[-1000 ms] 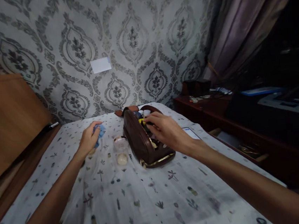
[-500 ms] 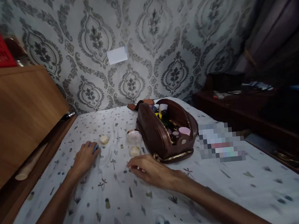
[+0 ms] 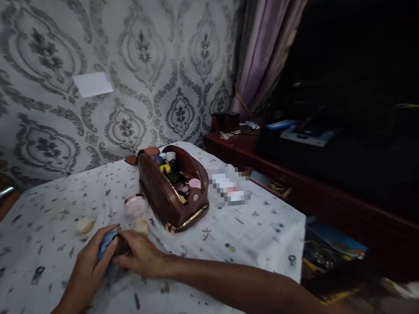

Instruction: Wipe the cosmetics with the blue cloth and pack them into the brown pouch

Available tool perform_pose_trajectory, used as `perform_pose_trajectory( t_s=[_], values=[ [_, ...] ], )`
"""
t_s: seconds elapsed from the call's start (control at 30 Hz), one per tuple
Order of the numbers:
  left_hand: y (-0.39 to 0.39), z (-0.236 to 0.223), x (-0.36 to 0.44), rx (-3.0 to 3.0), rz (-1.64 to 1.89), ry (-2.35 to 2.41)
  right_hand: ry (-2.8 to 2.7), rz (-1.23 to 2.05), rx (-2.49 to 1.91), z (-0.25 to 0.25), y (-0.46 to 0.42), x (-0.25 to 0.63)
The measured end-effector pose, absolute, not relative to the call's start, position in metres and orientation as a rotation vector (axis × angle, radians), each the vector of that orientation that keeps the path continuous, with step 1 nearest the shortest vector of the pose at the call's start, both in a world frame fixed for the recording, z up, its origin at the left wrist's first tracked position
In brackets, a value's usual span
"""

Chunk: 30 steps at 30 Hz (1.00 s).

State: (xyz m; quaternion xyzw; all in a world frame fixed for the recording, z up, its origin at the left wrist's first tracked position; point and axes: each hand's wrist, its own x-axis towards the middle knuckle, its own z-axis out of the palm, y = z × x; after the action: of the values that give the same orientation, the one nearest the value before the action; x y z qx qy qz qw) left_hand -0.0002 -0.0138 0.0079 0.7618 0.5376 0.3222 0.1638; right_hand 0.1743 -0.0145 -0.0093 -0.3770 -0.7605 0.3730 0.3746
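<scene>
My left hand point(image 3: 89, 260) is curled round a small blue object point(image 3: 106, 240) on the patterned sheet point(image 3: 238, 223). My right hand point(image 3: 141, 255) meets it from the right, fingers closed on the same object's dark end. Just beyond them stands an open brown toiletry bag point(image 3: 168, 190) full of small jars and tubes. A clear pink-lidded jar point(image 3: 135, 206), a small cream piece point(image 3: 141, 224) and another cream piece point(image 3: 84, 225) lie on the sheet by the bag.
A blurred-out flat item point(image 3: 230, 193) lies right of the bag. The bed's right edge drops to a dark wooden cabinet point(image 3: 308, 187) with clutter on top. Patterned wallpaper with a white note point(image 3: 92, 84) is behind; a curtain point(image 3: 268, 38) hangs at the right.
Both hands have come together near the front of the sheet on the blue object; the right hand left the bag. The view has swung to the right.
</scene>
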Motion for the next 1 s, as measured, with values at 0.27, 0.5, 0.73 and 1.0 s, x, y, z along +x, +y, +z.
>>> perform_pose_trajectory(
  t_s=[0.27, 0.5, 0.73, 1.0],
  values=[
    [-0.018, -0.012, -0.006, 1.943, 0.946, 1.530, -1.828, 1.027, -1.063, -0.014, -0.017, 0.178],
    [-0.011, 0.010, -0.021, 1.868, 0.841, 1.394, -1.655, 1.182, -1.035, -0.026, -0.015, 0.180],
    [-0.011, 0.026, -0.030, 1.871, 1.121, 1.453, -1.577, 1.341, -0.962, -0.027, -0.015, 0.179],
    [-0.018, 0.035, -0.024, 1.603, 1.373, 1.565, -1.528, 1.419, -0.936, -0.016, -0.023, 0.178]
  ],
)
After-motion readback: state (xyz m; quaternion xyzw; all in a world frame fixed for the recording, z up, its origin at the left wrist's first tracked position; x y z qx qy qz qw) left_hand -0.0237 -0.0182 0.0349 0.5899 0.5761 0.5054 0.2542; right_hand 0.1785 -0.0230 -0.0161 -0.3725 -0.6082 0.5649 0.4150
